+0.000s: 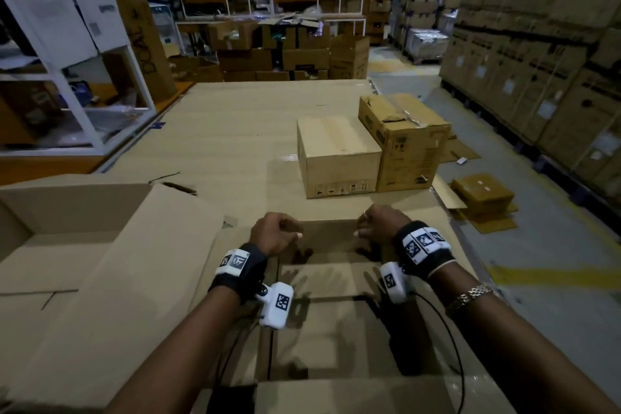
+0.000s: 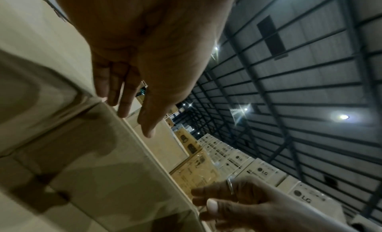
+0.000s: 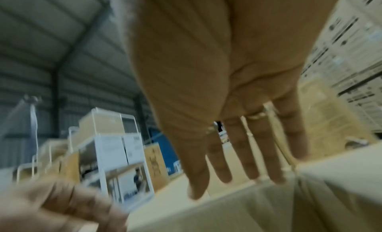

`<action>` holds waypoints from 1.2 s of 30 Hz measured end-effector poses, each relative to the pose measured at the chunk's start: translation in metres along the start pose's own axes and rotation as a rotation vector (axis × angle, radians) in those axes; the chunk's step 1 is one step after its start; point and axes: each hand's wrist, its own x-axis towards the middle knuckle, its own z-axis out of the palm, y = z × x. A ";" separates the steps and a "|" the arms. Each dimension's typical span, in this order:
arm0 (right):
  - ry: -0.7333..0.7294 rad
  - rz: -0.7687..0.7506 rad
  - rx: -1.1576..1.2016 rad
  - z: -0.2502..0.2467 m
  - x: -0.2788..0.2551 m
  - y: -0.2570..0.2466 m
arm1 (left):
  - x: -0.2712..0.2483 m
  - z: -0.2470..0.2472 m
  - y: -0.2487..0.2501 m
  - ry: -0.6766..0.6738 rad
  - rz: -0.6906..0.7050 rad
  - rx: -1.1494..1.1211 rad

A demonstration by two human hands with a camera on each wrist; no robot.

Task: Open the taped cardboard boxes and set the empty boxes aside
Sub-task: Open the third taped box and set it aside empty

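I see both hands poised at the far rim of an open cardboard box [image 1: 336,329] that sits near me on a broad worktop [image 1: 235,131] lined with flat corrugated sheets, matte and tan. The left hand [image 1: 274,233] hovers over the rim's left end with fingers loosely curled downward; from the left wrist view the fingers [image 2: 124,95] hang relaxed just above the box edge, gripping nothing. The right hand [image 1: 379,223], a ring on one finger, is similarly bent at the rim's right end; its wrist view is blurred, the fingers [image 3: 239,153] spread and reaching toward the thin board edge, and I cannot tell whether they touch it. Inside the box the bottom flaps lie flat, crossed by hand shadows. To the left, another open box [image 1: 84,245] spreads a wide flap close beside the one in hand. Farther off and to the right stand two closed cartons side by side: a smooth plain one [image 1: 336,158] and a taller, creased one [image 1: 406,141] with glossy tape across its top. Between them and the hands runs a strip of bare worktop. Flattened cardboard [image 1: 480,202] lies on the grey floor at right.
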 end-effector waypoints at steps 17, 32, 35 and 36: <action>0.105 0.180 0.210 0.055 -0.250 0.007 | -0.250 -0.019 -0.040 0.143 -0.021 -0.028; 0.437 0.303 0.526 0.104 -0.308 0.026 | -0.306 0.012 -0.051 0.270 -0.230 -0.134; 0.428 0.328 0.591 0.108 -0.305 0.033 | -0.306 0.014 -0.050 0.269 -0.246 -0.289; 0.441 0.337 0.630 0.107 -0.303 0.038 | -0.304 0.014 -0.049 0.284 -0.245 -0.331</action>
